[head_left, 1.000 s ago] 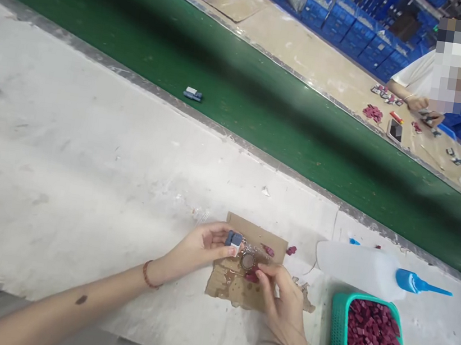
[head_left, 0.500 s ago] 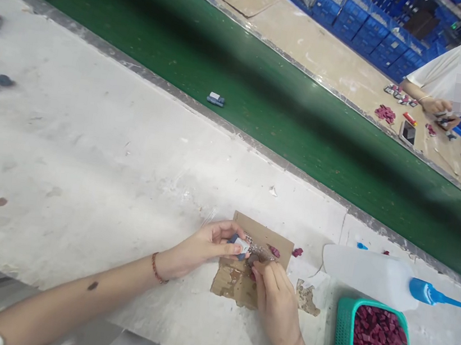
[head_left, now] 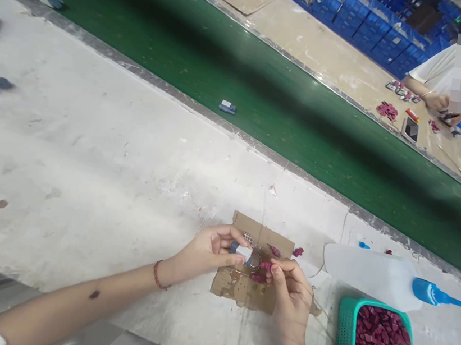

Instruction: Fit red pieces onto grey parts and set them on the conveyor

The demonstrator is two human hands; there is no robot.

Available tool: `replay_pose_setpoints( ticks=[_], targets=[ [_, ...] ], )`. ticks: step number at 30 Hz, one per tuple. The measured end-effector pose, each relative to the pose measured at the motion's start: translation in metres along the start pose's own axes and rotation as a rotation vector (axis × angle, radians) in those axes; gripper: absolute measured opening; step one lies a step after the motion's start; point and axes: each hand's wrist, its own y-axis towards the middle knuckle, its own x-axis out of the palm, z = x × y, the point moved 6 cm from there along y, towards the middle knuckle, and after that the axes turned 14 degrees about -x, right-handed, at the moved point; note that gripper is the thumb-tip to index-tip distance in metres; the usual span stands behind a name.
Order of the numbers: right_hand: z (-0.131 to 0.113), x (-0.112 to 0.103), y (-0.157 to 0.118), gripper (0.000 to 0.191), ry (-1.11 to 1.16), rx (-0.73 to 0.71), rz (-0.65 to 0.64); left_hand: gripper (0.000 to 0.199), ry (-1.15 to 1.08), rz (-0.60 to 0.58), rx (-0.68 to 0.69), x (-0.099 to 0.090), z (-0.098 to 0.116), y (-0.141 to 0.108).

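My left hand (head_left: 220, 247) pinches a small grey-and-blue plastic part (head_left: 242, 252) between thumb and fingers, above a piece of brown cardboard (head_left: 226, 283). Close by on the right, my right hand (head_left: 291, 293) is closed on a small maroon piece (head_left: 265, 266), its tip pointing at the part. Wet-looking clear liquid marks the cardboard around a round spot (head_left: 254, 261) between my hands. Another maroon piece (head_left: 258, 277) lies on the cardboard just below, and one more (head_left: 275, 251) lies farther back on it.
A green basket (head_left: 345, 340) full of maroon pieces stands at right, near a white bottle (head_left: 370, 276) with a blue nozzle lying on its side. Beyond the white table runs a green conveyor belt (head_left: 154, 43) carrying grey-and-blue parts. A co-worker's hands (head_left: 441, 104) work across the belt.
My right hand has drawn back to the right and turned, and the maroon piece in its fingers now shows. On the belt, the parts have moved slightly right.
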Motion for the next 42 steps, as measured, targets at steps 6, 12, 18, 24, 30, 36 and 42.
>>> replay_pose_setpoints(
  ticks=[6, 12, 18, 24, 30, 36, 42],
  targets=[
    [-0.007, 0.015, 0.002, 0.03, 0.133, 0.006, 0.072, 0.035, -0.022, 0.036, 0.032, 0.0, 0.001, -0.002],
    [-0.017, 0.024, 0.006, 0.025, 0.084, -0.105, 0.019, 0.039, -0.053, 0.022, 0.012, 0.001, 0.002, -0.002],
    [-0.014, 0.029, 0.003, 0.016, 0.047, -0.166, -0.035, 0.037, -0.039, 0.027, -0.017, 0.0, -0.001, -0.002],
    [-0.017, 0.034, 0.003, 0.014, -0.057, -0.272, -0.119, 0.037, -0.023, 0.07, 0.008, -0.002, -0.002, 0.0],
    [-0.029, 0.037, 0.001, 0.016, -0.097, -0.316, -0.154, 0.03, 0.088, 0.164, -0.013, -0.003, 0.0, -0.006],
    [-0.041, -0.02, -0.009, 0.017, -0.287, -0.28, -0.125, 0.023, 0.364, 0.232, -0.054, 0.002, 0.024, -0.012],
    [-0.021, -0.158, -0.042, 0.025, -0.91, -0.021, 0.213, 0.033, 0.512, 0.521, 0.068, -0.03, 0.09, 0.001]
  ],
)
